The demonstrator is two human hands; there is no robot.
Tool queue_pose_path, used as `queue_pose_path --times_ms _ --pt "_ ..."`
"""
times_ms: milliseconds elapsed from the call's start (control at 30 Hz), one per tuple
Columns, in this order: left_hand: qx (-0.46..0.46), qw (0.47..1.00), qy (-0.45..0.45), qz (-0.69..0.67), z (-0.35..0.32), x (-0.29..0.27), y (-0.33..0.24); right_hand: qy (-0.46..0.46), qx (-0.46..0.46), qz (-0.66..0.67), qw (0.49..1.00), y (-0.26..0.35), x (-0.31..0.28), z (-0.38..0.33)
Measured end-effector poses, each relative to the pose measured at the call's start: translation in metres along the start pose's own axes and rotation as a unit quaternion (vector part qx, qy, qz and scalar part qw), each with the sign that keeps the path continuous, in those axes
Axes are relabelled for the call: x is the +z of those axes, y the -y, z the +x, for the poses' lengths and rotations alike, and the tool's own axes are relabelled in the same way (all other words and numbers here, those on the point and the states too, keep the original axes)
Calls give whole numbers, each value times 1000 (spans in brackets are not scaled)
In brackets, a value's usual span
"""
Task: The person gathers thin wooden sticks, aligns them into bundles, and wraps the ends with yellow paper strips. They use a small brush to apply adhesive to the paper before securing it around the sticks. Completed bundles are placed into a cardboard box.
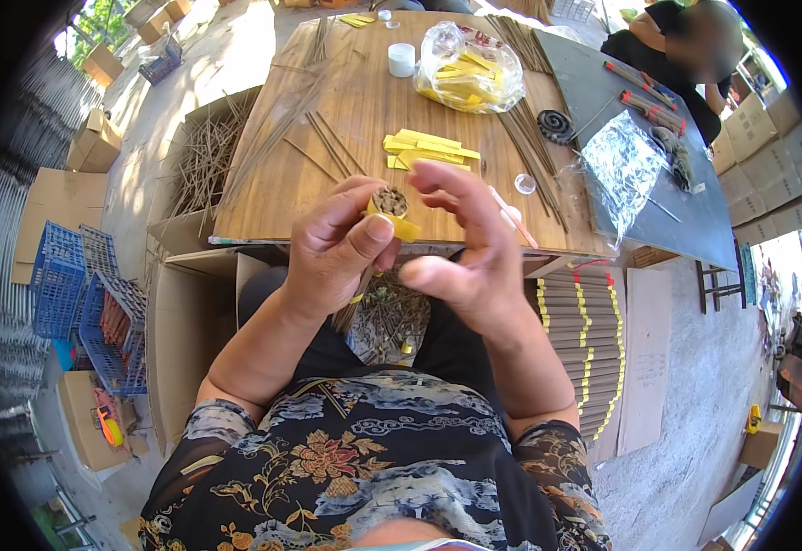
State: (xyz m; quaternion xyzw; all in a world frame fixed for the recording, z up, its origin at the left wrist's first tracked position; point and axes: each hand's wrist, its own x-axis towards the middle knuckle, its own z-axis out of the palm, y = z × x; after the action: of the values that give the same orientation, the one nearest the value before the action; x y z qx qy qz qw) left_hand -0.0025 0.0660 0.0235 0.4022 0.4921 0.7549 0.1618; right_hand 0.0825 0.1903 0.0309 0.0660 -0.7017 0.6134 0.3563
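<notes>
My left hand [332, 253] grips a round bundle of thin brown incense sticks [388, 201], seen end-on, with a yellow paper band [404, 227] around it. My right hand [470, 248] is beside the bundle, its fingers spread and its fingertips touching the band's top edge. Both hands hover above the near edge of a wooden table [364, 101]. Loose yellow paper strips [430, 150] lie on the table just beyond my hands.
A clear bag of yellow strips [468, 72], a white cup [402, 60], loose sticks [332, 147] and a foil sheet [621, 165] sit on the table. Banded stick bundles [580, 340] are stacked at right. Blue crates [79, 294] and cardboard boxes stand left. Another person [686, 55] sits opposite.
</notes>
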Motion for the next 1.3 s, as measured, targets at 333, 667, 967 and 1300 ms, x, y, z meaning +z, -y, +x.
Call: queue_pose_path --times_ms 333,667,967,1300 --pt "-63 970 107 -207 -16 -12 -26 113 -9 100 988 11 24 10" --pt "-93 942 169 -275 -16 -23 -28 198 -72 106 972 0 18 21" --pt "-126 914 156 -354 -5 -29 -17 205 -23 50 977 -5 14 30" --pt "-105 912 186 -351 -7 -36 -7 220 1 102 970 -7 14 36"
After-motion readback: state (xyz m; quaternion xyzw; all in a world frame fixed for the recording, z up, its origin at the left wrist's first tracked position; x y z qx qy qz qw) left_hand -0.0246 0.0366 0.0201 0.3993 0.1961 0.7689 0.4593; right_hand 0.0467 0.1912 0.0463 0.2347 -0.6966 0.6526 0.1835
